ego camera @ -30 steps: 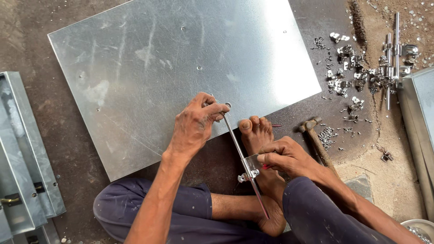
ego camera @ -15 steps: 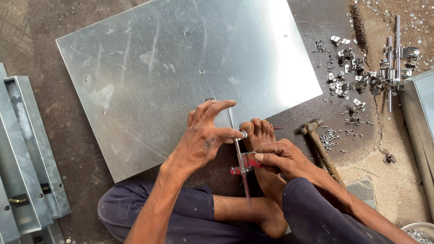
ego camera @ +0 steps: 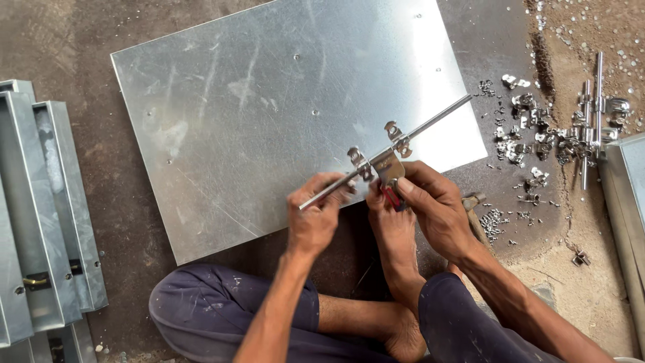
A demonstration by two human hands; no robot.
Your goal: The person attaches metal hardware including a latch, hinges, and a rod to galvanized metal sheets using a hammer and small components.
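Note:
I sit cross-legged on the floor at the near edge of a large galvanised steel sheet [ego camera: 269, 114]. Both hands hold a long shiny sliding door bolt [ego camera: 430, 124] that slants up to the right over the sheet's near right corner. My left hand [ego camera: 317, 218] grips the rod's lower left end. My right hand [ego camera: 433, 205] pinches the bolt's flat plate with a red tag near the rod's middle. Two small metal brackets [ego camera: 396, 138] sit on the rod above my hands. My bare foot [ego camera: 393, 232] lies just under the bolt.
A hammer [ego camera: 474, 205] lies partly hidden behind my right hand. Loose brackets, screws and more bolts [ego camera: 584, 128] are scattered on the dirt at the right. Folded sheet-metal channels [ego camera: 47, 208] lie at the left, and another metal piece [ego camera: 628, 202] at the right edge.
The bolt has swung from pointing down along my foot to slanting up to the right over the sheet. My left hand shifted from the rod's top to its lower left end.

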